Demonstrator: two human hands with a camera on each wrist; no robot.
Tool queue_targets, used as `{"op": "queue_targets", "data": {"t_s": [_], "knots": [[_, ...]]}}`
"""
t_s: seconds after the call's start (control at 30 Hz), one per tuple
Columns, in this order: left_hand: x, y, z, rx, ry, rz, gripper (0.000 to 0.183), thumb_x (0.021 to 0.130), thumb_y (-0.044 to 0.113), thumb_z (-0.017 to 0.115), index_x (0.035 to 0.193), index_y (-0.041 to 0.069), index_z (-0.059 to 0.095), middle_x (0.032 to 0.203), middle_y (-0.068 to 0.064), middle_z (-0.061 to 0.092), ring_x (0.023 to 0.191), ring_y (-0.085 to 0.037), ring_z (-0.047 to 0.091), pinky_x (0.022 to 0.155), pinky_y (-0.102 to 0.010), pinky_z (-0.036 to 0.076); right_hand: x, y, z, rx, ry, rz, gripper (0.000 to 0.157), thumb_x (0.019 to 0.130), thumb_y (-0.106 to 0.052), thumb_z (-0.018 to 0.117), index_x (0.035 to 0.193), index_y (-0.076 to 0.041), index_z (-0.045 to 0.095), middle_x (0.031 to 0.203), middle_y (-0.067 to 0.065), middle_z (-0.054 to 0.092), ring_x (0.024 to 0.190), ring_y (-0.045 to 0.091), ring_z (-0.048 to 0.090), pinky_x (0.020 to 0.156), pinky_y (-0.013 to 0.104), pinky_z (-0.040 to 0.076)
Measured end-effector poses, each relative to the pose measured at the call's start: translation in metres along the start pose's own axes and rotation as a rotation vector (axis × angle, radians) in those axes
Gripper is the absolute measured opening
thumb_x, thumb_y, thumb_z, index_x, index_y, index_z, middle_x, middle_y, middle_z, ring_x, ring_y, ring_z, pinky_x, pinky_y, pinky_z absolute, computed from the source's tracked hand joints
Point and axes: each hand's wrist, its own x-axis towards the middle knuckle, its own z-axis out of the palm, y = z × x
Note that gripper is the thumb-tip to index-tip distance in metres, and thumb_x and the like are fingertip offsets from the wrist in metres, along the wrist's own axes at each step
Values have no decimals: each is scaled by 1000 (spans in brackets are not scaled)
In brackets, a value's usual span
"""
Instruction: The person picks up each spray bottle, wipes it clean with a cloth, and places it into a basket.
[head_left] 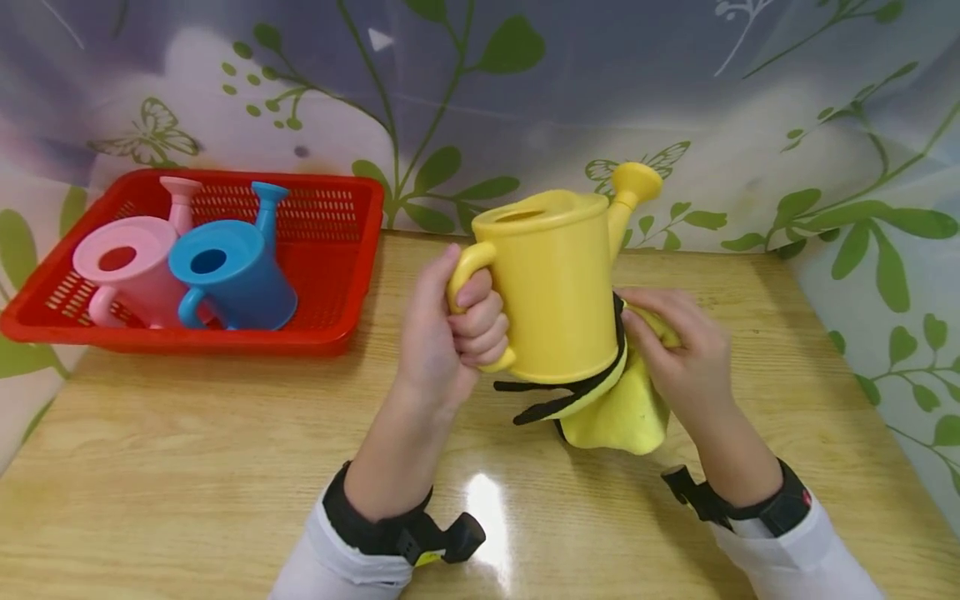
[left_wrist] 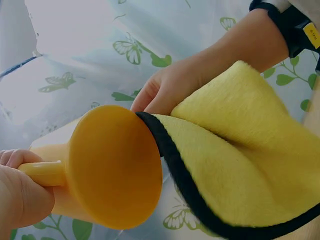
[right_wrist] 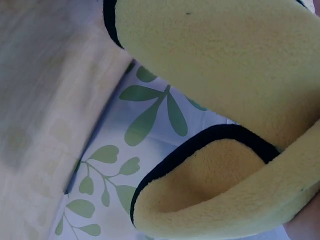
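My left hand [head_left: 453, 333] grips the handle of a yellow watering can [head_left: 555, 292], held up over the table with its spout to the right. On the can's right side, my right hand [head_left: 686, 350] pinches a yellow cloth [head_left: 622, 417] with black edging. The cloth hangs in folds below and beside the can. From the left wrist view, the can's round base [left_wrist: 115, 167] faces the camera and the cloth's black edge lies right at its rim. Yellow folds of the cloth [right_wrist: 225, 65] fill much of the right wrist view, hiding most of the right hand.
A red plastic basket [head_left: 330, 336] stands at the left back of the wooden table [head_left: 225, 467]. Inside it are a pink watering can [head_left: 150, 275] and a blue watering can [head_left: 243, 283]. A curtain with leaf and butterfly prints [head_left: 480, 108] rises behind the table.
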Motion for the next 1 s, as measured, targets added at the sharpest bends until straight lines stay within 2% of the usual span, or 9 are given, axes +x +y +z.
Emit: {"op": "queue_targets", "data": {"t_s": [0.1,0.27,0.4,0.53,0.7,1.0], "knots": [[0,-1,0,15,-13,-6,48,102,28,15,57,24,34,43,12,22,38,-7,10,37,-22,5,5,-1,2,-21,23,5,35,93,-27,64,94,7,71,92,17,72,97,-6,60,86,15,48],[0,-4,1,22,-42,-11,49,102,28,15,58,24,34,43,12,21,38,-7,10,36,-22,5,15,-2,5,-73,72,2,12,85,1,69,96,6,72,91,24,67,94,-4,59,84,13,47],[-1,-5,2,17,-55,-21,50,102,28,14,57,25,35,43,11,21,39,-8,9,36,-23,5,23,0,7,-95,125,-6,19,78,13,70,95,5,72,92,24,65,91,6,59,86,15,46],[-2,-6,3,19,-63,-26,51,102,27,14,56,26,36,43,11,20,39,-8,8,37,-23,4,30,2,9,-129,174,-12,20,76,12,72,95,4,73,92,24,63,91,13,57,87,16,44],[-2,-6,2,36,-96,-18,51,101,25,13,56,28,36,44,9,19,39,-9,8,36,-24,5,39,5,11,-163,212,-3,19,77,8,74,96,3,73,92,24,62,95,13,56,88,18,42],[-3,-8,4,39,-104,-44,50,102,26,14,57,27,36,45,9,18,39,-9,8,36,-24,5,48,16,-1,-274,250,45,16,81,-1,74,96,-2,75,94,23,65,92,26,60,86,16,42]]}}
